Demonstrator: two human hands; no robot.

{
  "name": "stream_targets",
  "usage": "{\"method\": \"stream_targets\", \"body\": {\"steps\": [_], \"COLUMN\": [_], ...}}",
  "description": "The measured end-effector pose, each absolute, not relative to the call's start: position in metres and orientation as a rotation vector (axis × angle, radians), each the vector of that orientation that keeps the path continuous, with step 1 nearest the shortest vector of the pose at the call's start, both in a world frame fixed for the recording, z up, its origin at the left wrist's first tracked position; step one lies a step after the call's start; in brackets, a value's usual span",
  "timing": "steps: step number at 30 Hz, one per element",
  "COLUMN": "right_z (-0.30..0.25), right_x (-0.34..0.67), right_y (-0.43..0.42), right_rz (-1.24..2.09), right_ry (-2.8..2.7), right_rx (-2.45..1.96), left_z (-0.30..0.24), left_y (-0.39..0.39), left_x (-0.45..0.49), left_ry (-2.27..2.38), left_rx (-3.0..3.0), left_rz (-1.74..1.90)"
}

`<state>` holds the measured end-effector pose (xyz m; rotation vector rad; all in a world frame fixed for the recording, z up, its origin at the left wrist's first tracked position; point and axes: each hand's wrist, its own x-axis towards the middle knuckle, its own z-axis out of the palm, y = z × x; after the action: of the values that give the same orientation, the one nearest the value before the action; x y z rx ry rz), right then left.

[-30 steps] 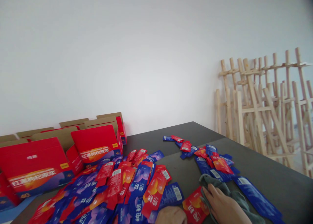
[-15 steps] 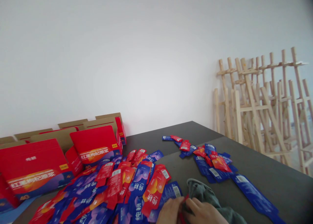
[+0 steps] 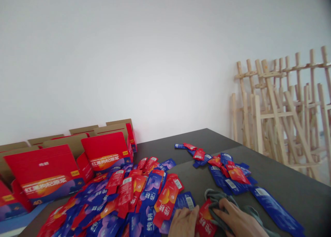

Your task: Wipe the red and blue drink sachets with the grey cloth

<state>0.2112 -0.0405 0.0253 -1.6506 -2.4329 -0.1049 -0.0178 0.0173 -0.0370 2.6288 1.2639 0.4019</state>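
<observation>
A red sachet (image 3: 206, 221) with orange fruit print lies between my hands at the bottom of the view, its front up. My left hand (image 3: 184, 222) grips its left edge, fingers close together and the thumb out of sight. Bunched in my right hand (image 3: 236, 219) is a grey-green cloth (image 3: 219, 195), which touches the sachet's right side. A blue sachet (image 3: 185, 201) lies just beyond my left hand. To the left spreads a big heap of red and blue sachets (image 3: 144, 188).
Open red cartons (image 3: 49, 171) stand at the left. A smaller group of sachets (image 3: 235, 175) lies right of centre on the dark table (image 3: 191, 137), with a long blue pouch (image 3: 278, 209) nearer the right edge. Wooden easels (image 3: 274, 109) lean by the white wall.
My hands have moved apart and the red sachet between them now shows its printed front. The cloth is now gathered in my right fingers against it. The view has shifted slightly left.
</observation>
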Motion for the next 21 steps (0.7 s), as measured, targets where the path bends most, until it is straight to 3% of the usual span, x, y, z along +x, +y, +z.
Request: {"method": "stream_targets", "body": {"steps": [8, 13, 21], "right_z": [0.033, 0.035, 0.026], "right_x": [0.189, 0.17, 0.184], "right_y": [-0.014, -0.006, -0.015], "right_rz": [-0.136, -0.19, -0.064], "right_ry": [-2.284, -2.487, -2.523], "right_rx": [-1.787, -1.613, -1.514], "left_z": [-0.034, -0.005, -0.01], "left_y": [0.012, 0.003, 0.008], "left_x": [-0.004, 0.006, 0.001], "left_ry": [1.222, 1.349, 1.296], "left_rx": [2.654, 2.667, 2.543], "left_rz": [0.457, 0.291, 0.317]}}
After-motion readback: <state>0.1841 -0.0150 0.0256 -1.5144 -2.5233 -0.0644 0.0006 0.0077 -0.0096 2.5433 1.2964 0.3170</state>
